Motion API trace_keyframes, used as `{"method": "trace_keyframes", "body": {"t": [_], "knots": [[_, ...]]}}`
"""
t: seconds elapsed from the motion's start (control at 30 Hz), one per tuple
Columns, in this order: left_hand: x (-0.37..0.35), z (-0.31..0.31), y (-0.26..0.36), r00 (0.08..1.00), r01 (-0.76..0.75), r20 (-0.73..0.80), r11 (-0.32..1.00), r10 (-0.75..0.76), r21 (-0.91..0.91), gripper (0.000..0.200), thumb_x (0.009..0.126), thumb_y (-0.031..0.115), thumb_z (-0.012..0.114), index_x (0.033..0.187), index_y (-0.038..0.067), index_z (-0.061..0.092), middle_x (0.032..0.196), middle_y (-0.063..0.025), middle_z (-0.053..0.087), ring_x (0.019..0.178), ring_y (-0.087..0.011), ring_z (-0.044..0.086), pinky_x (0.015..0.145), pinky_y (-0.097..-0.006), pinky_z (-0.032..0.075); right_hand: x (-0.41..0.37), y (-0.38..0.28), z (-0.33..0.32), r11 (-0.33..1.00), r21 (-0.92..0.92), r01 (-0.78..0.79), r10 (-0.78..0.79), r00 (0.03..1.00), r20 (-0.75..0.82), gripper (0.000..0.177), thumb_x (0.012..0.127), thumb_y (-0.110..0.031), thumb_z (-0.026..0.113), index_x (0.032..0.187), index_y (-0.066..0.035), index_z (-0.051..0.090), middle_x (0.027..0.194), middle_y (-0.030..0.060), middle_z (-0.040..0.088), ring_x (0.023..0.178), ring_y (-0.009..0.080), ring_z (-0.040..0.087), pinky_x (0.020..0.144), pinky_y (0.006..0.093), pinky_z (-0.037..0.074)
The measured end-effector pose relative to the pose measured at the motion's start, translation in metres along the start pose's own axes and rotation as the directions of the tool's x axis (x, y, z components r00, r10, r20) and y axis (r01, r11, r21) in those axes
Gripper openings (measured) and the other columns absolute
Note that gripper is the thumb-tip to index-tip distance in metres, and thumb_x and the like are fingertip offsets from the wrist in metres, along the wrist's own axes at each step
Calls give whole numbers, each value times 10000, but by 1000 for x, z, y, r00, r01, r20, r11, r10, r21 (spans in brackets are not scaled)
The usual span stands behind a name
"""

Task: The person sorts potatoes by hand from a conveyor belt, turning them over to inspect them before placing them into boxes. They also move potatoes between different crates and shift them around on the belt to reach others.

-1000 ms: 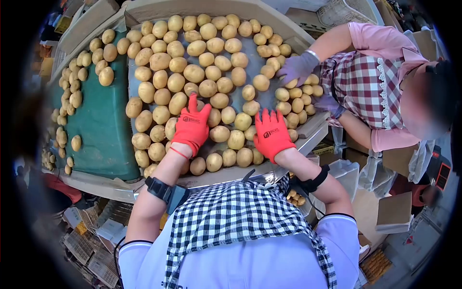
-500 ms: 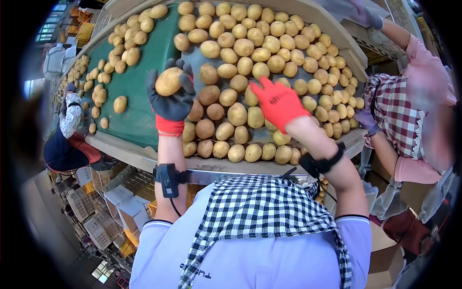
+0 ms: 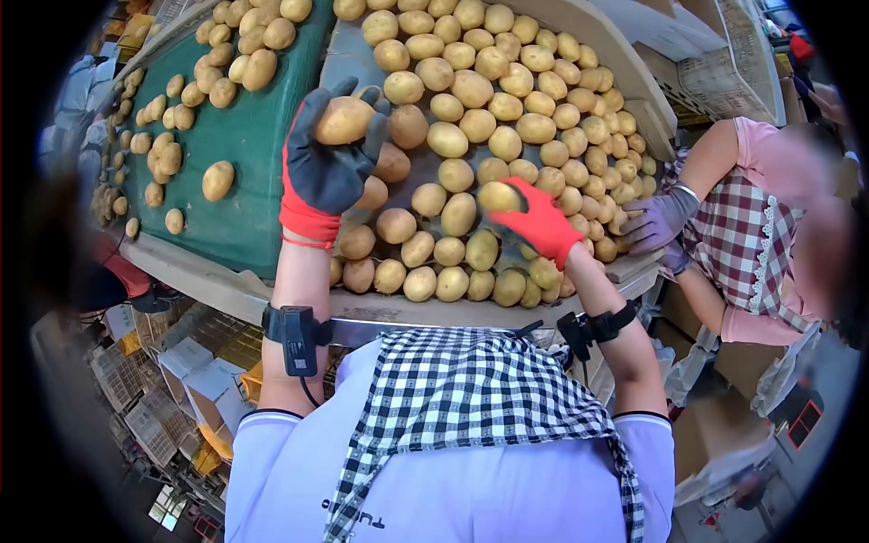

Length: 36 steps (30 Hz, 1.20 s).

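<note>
Left hand [image 3: 328, 161], in a black-palmed red glove, was lifted clear of the heap with its fingers wrapped around a raised potato [image 3: 344, 120], palm turned toward the camera. Right hand [image 3: 541, 222], red-gloved, was down low with thumb and fingers curled tight over a second potato [image 3: 499, 196], which sat among the heap of potatoes [image 3: 453, 90] and touched its neighbours. Head view only. The heap covered most of the grey counter [image 3: 425, 310], packed tight out to the front rim. Just left of it ran a green belt [image 3: 249, 163] with loose potatoes [image 3: 217, 179] scattered well apart. Black wrist devices sat on both forearms, left [image 3: 288, 333] and right [image 3: 593, 326], above a checked apron [image 3: 471, 407]. A co-worker's purple-gloved hand [image 3: 659, 220] rested at the counter's right edge, near the right hand but not touching it. Judgement on doing it well: the raised potato looked securely cupped, so the grip should be firm but not squeezing, with the whole skin turned into view. The second potato should be lifted straight up so that the front-row potatoes were not nudged over the rim. The right elbow should be kept in, away from the co-worker's hand.
</note>
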<state>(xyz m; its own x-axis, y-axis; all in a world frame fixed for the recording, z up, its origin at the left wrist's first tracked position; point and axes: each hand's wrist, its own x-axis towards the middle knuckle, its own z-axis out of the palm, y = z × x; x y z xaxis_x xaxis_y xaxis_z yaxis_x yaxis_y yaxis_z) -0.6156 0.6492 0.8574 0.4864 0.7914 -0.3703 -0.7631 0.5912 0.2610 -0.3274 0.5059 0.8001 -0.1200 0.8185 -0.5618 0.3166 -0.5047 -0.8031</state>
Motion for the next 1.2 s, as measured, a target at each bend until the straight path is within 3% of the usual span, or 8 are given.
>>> {"method": "trace_keyframes", "body": {"t": [0.1, 0.43, 0.53, 0.63, 0.8, 0.93, 1.03, 1.2], "knots": [[7, -11, 6, 994, 25, 106, 991, -12, -129, 461, 995, 293, 680, 1325, -10, 571, 1332, -194, 595, 1295, -356, 550, 1050, -453, 556, -7, -30, 51, 931, -362, 44, -3, 993, 114, 743, 793, -533, 791, 1432, -204, 604, 1648, 238, 223, 1464, 407, 379, 1180, 464, 386], [5, -5, -10, 983, 49, 182, 951, 7, -304, 513, 1023, 339, 647, 1326, -67, 566, 1419, -219, 580, 1408, -387, 477, 1176, -517, 433, 0, -35, 55, 988, 52, 145, -138, 983, -118, 657, 713, -386, 899, 1269, -103, 692, 1516, 187, 329, 1335, 335, 515, 1061, 430, 502], [-2, 5, -34, 972, 76, 234, 964, -15, -255, 699, 1003, 512, 618, 1439, -22, 502, 1499, -197, 525, 1418, -373, 471, 1210, -526, 364, 5, -118, 33, 714, -260, 650, -669, 523, -529, 707, 647, -461, 905, 1244, -134, 715, 1590, 279, 277, 1474, 468, 314, 1167, 527, 381], [-2, 0, -37, 933, 16, 354, 975, 66, -223, 812, 960, 672, 548, 1459, 34, 491, 1486, -154, 538, 1373, -322, 519, 1181, -484, 396, 40, -144, 60, 492, -551, 674, -870, 411, -274, 764, 660, -499, 873, 1311, -152, 672, 1564, 328, 331, 1454, 514, 326, 1167, 573, 350], [-21, -6, 5, 977, -33, 182, 920, 112, -391, 609, 852, 237, 738, 1408, 59, 566, 1544, -186, 443, 1486, -363, 356, 1048, -473, 553, 84, -129, 30, 757, -43, 652, -627, 705, -332, 661, 795, -484, 777, 1358, -179, 611, 1511, 298, 383, 1398, 492, 396, 1108, 547, 400], [-23, -11, 20, 964, 10, 232, 858, 128, -513, 627, 887, 354, 715, 1420, 58, 566, 1578, -162, 398, 1505, -379, 302, 1077, -475, 533, 73, -100, 73, 568, -811, 142, -514, 831, -214, 573, 789, -344, 800, 1288, -146, 599, 1422, 247, 430, 1331, 447, 431, 951, 505, 510], [-23, -17, 13, 978, -40, 166, 889, 129, -456, 625, 933, 222, 635, 1498, 25, 453, 1512, -186, 480, 1243, -314, 619, 1033, -538, 499, 64, -95, 66, 652, -723, 227, -398, 915, -72, 650, 785, -336, 795, 1368, -170, 560, 1464, 267, 403, 1359, 484, 409, 1055, 534, 465], [-23, 20, -13, 992, -24, 102, 887, 79, -460, 646, 951, 318, 609, 1510, 35, 453, 1611, -206, 364, 1431, -379, 437, 1083, -489, 510, 63, -65, 72, 718, -686, 117, -118, 992, 46, 514, 859, -178, 701, 1366, -205, 620, 1650, 280, 215, 1281, 439, 546, 1039, 466, 514]]}}
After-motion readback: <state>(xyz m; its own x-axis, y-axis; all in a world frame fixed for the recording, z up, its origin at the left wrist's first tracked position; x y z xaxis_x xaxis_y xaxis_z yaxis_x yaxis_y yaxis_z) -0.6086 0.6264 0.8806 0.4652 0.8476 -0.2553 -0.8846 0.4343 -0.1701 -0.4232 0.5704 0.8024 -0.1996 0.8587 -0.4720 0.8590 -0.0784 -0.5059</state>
